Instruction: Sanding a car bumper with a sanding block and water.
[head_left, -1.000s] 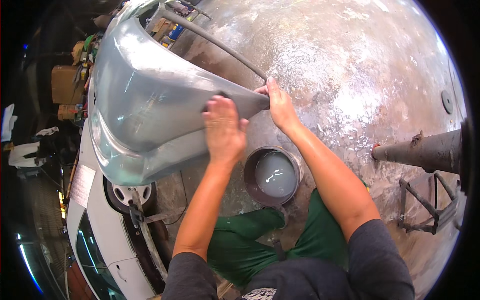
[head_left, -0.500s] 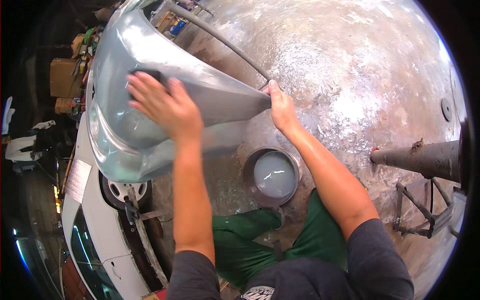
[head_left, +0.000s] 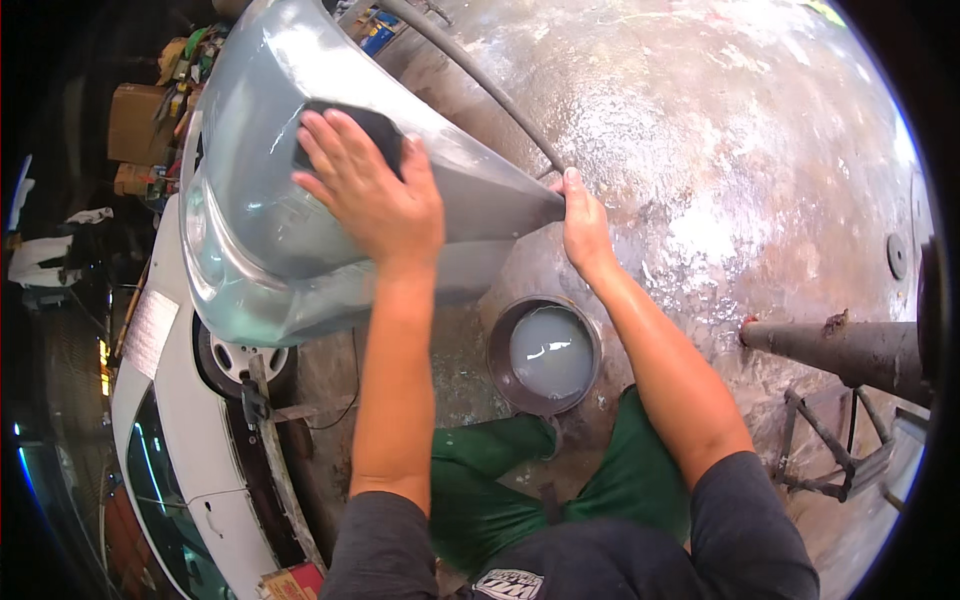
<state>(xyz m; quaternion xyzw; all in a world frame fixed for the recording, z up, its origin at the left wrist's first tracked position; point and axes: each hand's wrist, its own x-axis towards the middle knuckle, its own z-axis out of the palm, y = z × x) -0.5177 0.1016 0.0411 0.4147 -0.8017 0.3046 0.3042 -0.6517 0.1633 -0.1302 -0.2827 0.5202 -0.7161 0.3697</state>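
A large, wet, silvery-grey car bumper [head_left: 245, 135] is held up in front of me, its tapering end pointing right. On its upper face my left hand [head_left: 380, 200] presses a black sheet of sandpaper [head_left: 375, 130], fingers laid across it and the thumb at its right edge. The palm hides part of the sheet. At the bumper's narrow right tip, my right hand [head_left: 585, 225] grips the edge with the thumb on top. The fingers underneath are mostly hidden.
A bucket [head_left: 495, 350] of cloudy water stands on the wet concrete floor by my feet. A grey bar [head_left: 480, 85] runs behind the bumper to its tip. A white car [head_left: 190, 440] is at lower left, a metal post [head_left: 830, 345] at right, cardboard boxes [head_left: 140, 125] at far left.
My left hand and the sandpaper have slid right across the bumper, uncovering more of the sheet to view. My right hand keeps its grip on the tip.
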